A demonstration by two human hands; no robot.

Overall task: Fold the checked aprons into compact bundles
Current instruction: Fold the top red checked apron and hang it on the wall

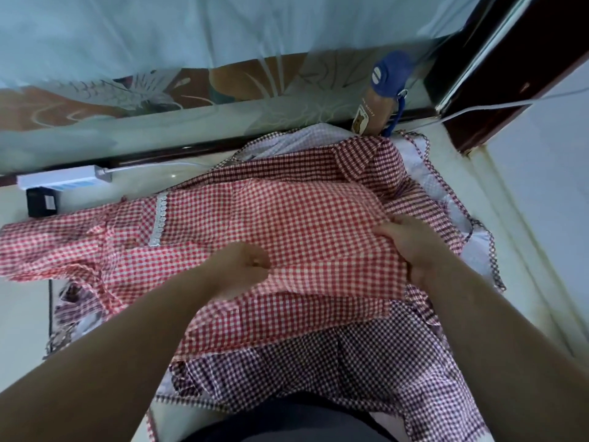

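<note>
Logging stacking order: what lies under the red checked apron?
Under the red checked apron, a maroon checked apron shows at the near and right edges; its middle, and anything else below, is covered.

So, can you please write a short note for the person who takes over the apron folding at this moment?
Left hand: pinches the red checked apron near its middle.
Right hand: grips the same apron at its right edge.
Things: the red apron lies spread, mostly flat, on top of the dark checked apron, which is crumpled under it on the pale surface.
Done: no finished bundle is in view.
Left: fold the red apron into a compact bundle, then do the same with the dark one.
</note>
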